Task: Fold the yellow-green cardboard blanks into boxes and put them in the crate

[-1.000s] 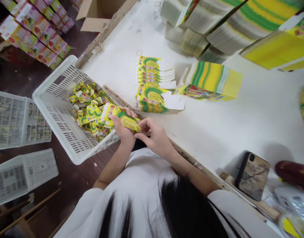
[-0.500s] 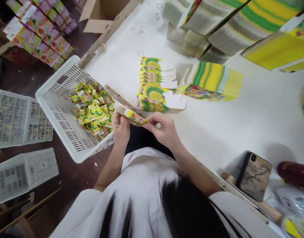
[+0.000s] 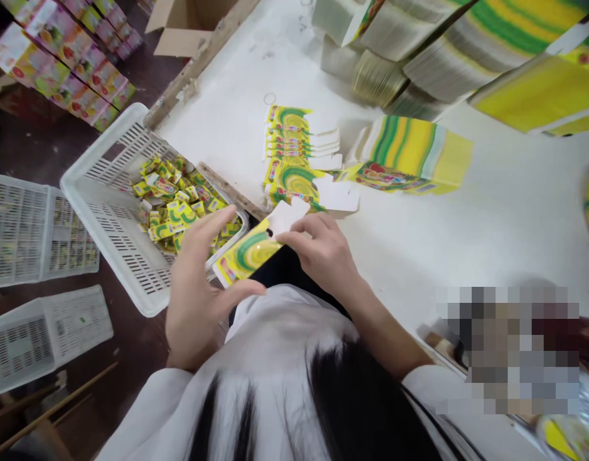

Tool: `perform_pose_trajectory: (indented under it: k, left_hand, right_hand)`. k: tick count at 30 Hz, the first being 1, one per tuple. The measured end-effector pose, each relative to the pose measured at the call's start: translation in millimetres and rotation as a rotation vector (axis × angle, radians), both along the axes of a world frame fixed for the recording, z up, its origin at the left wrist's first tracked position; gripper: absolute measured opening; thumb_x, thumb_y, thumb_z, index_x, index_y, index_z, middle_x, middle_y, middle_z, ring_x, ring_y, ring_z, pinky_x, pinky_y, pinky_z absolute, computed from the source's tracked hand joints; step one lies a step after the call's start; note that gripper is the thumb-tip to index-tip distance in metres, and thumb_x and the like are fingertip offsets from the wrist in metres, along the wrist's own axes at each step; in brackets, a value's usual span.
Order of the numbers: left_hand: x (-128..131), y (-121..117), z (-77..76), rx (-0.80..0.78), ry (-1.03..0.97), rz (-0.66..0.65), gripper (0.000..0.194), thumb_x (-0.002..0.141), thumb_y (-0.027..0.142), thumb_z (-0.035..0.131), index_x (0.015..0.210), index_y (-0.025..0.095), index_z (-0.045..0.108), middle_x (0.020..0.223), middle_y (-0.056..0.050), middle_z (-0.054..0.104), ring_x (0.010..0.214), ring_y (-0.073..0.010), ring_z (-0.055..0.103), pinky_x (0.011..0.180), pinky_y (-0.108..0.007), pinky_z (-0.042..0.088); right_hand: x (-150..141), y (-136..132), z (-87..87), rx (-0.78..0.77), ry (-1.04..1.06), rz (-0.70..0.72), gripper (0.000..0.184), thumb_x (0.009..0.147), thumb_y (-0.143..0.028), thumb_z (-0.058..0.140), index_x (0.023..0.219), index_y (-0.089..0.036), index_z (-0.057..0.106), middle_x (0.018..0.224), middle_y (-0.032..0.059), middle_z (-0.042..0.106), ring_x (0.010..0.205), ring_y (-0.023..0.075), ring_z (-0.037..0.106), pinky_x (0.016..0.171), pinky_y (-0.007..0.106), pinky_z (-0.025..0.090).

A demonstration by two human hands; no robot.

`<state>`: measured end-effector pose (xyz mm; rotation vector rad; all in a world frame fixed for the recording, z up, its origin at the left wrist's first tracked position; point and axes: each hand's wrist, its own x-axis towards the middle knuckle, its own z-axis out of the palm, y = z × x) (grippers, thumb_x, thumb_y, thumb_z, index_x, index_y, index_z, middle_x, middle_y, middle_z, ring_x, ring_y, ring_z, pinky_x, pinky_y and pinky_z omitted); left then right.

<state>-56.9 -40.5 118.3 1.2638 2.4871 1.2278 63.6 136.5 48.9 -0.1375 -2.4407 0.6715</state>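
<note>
A yellow-and-green printed carton with a white flap at its upper end is tilted in front of my body. My right hand pinches it near that flap. Spread around the carton's lower end, my left hand has its thumb and fingers wide apart; I see no firm hold there. Beyond them, a stack of matching flat cartons lies along the table edge. To the left, a white plastic basket holds many small yellow packets.
Further back on the white table lies a larger bundle of cartons, with tall stacks behind it. White crates stand on the floor at left. An open cardboard box and pink boxes are beyond. A patch at right is pixelated.
The carton has turned from edge-on to showing its broad printed face and white flap. My left hand has let go of its pinch, moved left and down, and spread open.
</note>
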Motion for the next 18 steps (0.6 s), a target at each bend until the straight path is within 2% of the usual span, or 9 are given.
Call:
perform_pose_trajectory:
  k: [2, 5, 7, 9, 10, 12, 14, 16, 18]
  left_hand:
    - [0.6, 6.5, -3.8, -0.223, 0.009, -0.142, 0.088, 0.072, 0.063, 0.077, 0.144, 0.023, 0.046, 0.143, -0.014, 0.057, 0.134, -0.0346, 0.052, 0.111, -0.051, 0.043]
    - [-4.1, 18.9, -29.8, -0.39, -0.164, -0.215, 0.074, 0.076, 0.055, 0.076, 0.134, 0.018, 0.05, 0.118, -0.011, 0.069, 0.109, -0.0288, 0.066, 0.091, -0.039, 0.054]
    - [-5.1, 23.6, -47.1, -0.38, -0.263, -0.165, 0.059, 0.078, 0.047, 0.075, 0.126, 0.019, 0.053, 0.103, -0.005, 0.07, 0.091, -0.0219, 0.069, 0.079, -0.031, 0.054]
    - [-2.5, 25.2, -58.1, -0.294, -0.285, -0.097, 0.053, 0.078, 0.04, 0.075, 0.121, 0.02, 0.052, 0.096, -0.001, 0.068, 0.082, -0.0174, 0.066, 0.073, -0.027, 0.052]
    - [-0.2, 25.3, -61.2, -0.244, -0.28, -0.087, 0.054, 0.077, 0.039, 0.075, 0.121, 0.02, 0.05, 0.095, -0.001, 0.067, 0.08, -0.0161, 0.065, 0.071, -0.026, 0.051]
    - [4.7, 25.0, -64.6, -0.149, -0.269, -0.121, 0.064, 0.074, 0.037, 0.077, 0.127, 0.021, 0.043, 0.102, -0.002, 0.064, 0.083, -0.0157, 0.065, 0.072, -0.026, 0.052]
    - [8.5, 24.5, -67.6, -0.082, -0.235, -0.171, 0.079, 0.071, 0.037, 0.079, 0.135, 0.022, 0.035, 0.12, -0.008, 0.059, 0.098, -0.0191, 0.065, 0.083, -0.03, 0.054]
    - [10.6, 23.9, -71.9, -0.057, -0.193, -0.185, 0.088, 0.07, 0.035, 0.079, 0.14, 0.023, 0.027, 0.132, -0.013, 0.051, 0.11, -0.0227, 0.062, 0.092, -0.035, 0.053]
    - [11.9, 23.8, -77.2, -0.045, -0.147, -0.143, 0.089, 0.072, 0.033, 0.077, 0.142, 0.023, 0.023, 0.134, -0.014, 0.047, 0.114, -0.0239, 0.06, 0.094, -0.038, 0.053]
  right_hand:
    - [-0.1, -4.1, 2.2, 0.025, 0.037, 0.068, 0.023, 0.096, -0.012, 0.054, 0.09, -0.024, 0.072, 0.083, 0.0034, 0.064, 0.082, 0.0185, 0.054, 0.076, 0.033, 0.045]
    - [1.9, -6.2, 0.8, -0.051, 0.062, 0.085, 0.017, 0.095, -0.016, 0.059, 0.094, -0.028, 0.071, 0.083, 0.0016, 0.063, 0.086, 0.0183, 0.057, 0.081, 0.034, 0.045]
    - [3.7, -5.4, -5.7, -0.213, 0.103, -0.024, 0.016, 0.093, -0.022, 0.064, 0.106, -0.029, 0.068, 0.094, 0.0029, 0.064, 0.095, 0.0205, 0.059, 0.088, 0.037, 0.047]
    - [4.2, -5.7, -15.4, -0.479, 0.14, -0.143, 0.038, 0.088, -0.034, 0.071, 0.124, -0.029, 0.06, 0.114, 0.0069, 0.063, 0.109, 0.0245, 0.059, 0.093, 0.041, 0.048]
    - [3.6, -6.9, -20.4, -0.641, 0.133, -0.158, 0.05, 0.086, -0.041, 0.072, 0.132, -0.028, 0.054, 0.123, 0.0089, 0.061, 0.115, 0.0259, 0.058, 0.094, 0.042, 0.05]
    - [1.1, -11.8, -27.7, -0.999, 0.048, -0.041, 0.06, 0.088, -0.052, 0.067, 0.139, -0.028, 0.047, 0.132, 0.0105, 0.059, 0.12, 0.0261, 0.058, 0.095, 0.041, 0.052]
    - [-2.3, -18.2, -29.0, -1.313, -0.085, 0.183, 0.056, 0.091, -0.057, 0.061, 0.137, -0.027, 0.049, 0.133, 0.0097, 0.061, 0.12, 0.0248, 0.06, 0.098, 0.041, 0.052]
    - [-5.1, -23.3, -24.6, -1.507, -0.168, 0.359, 0.051, 0.092, -0.056, 0.06, 0.133, -0.027, 0.055, 0.132, 0.0077, 0.064, 0.123, 0.0236, 0.06, 0.104, 0.04, 0.049]
    - [-6.5, -25.2, -18.2, -1.57, -0.177, 0.416, 0.047, 0.09, -0.052, 0.064, 0.13, -0.027, 0.058, 0.134, 0.0056, 0.064, 0.128, 0.0228, 0.057, 0.109, 0.038, 0.046]
